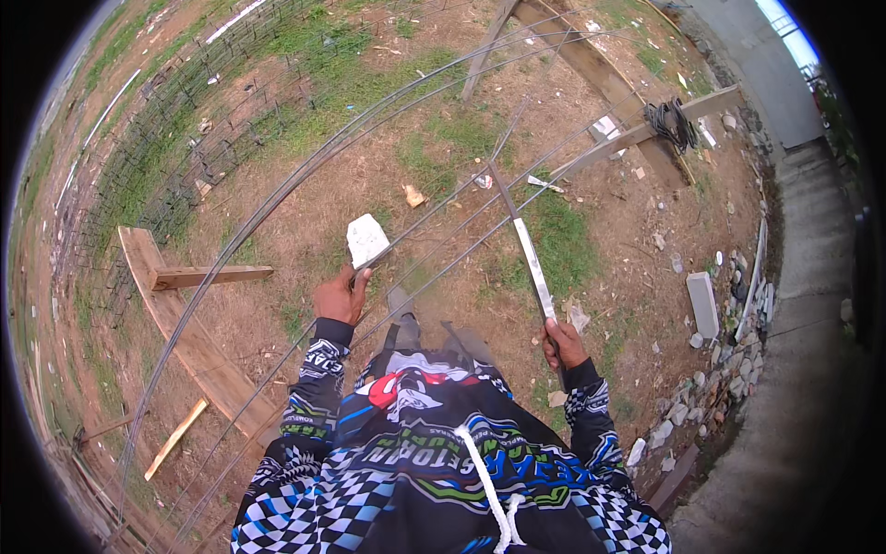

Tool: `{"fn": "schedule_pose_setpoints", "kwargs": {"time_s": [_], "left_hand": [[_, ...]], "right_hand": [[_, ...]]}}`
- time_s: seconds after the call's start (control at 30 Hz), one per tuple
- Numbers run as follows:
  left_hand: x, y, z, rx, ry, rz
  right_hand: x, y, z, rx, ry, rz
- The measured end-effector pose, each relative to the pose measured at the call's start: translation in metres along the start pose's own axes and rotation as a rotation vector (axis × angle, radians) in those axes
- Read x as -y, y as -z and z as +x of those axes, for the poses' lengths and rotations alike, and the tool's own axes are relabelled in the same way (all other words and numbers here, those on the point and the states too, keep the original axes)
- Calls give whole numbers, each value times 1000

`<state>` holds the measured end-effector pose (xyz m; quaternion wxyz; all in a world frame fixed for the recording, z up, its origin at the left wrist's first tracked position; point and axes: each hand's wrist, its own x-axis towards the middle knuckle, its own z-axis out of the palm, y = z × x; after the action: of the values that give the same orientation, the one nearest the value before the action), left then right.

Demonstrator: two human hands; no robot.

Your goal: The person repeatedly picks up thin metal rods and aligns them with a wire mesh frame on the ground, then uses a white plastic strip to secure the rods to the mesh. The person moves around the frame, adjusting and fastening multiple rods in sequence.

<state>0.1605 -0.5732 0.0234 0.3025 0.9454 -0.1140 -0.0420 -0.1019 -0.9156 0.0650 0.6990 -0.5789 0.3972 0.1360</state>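
Note:
My left hand (pixel 341 297) is closed round one of the thin steel rods (pixel 420 224) that slant across in front of me. Just beyond it, a whitish flat block (pixel 366 240) lies on the ground. In my right hand (pixel 564 345) is a long metal bar (pixel 530 254) with a pale, white-looking middle stretch. Its dark far end reaches the rods, where several of them come together; whether it hooks onto one is too small to tell. Another bundle of long rods (pixel 293 182) arcs past on the left.
At the left stands a timber frame (pixel 208 343) with a short crosspiece. Far right, a coil of dark wire (pixel 672 126) hangs on a wooden beam (pixel 600 152). Wire cages (pixel 175 166) lie at the far left. Rubble (pixel 678 415) lines a concrete strip (pixel 798 369) on the right.

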Motion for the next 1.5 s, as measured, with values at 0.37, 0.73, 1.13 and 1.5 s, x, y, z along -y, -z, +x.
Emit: {"fn": "schedule_pose_setpoints", "kwargs": {"time_s": [0.37, 0.73, 1.13, 1.5], "left_hand": [[15, -11, 11, -2, -27, 121], [17, -21, 5, -60, -26, 164], [20, -17, 6, 47, 52, 171], [-50, -46, 68, 193, 77, 125]], "right_hand": [[132, 107, 60, 162, -181, -242], [218, 185, 112, 328, -281, -513], [172, 157, 65, 478, -211, -89], [166, 155, 37, 514, -283, -31]]}}
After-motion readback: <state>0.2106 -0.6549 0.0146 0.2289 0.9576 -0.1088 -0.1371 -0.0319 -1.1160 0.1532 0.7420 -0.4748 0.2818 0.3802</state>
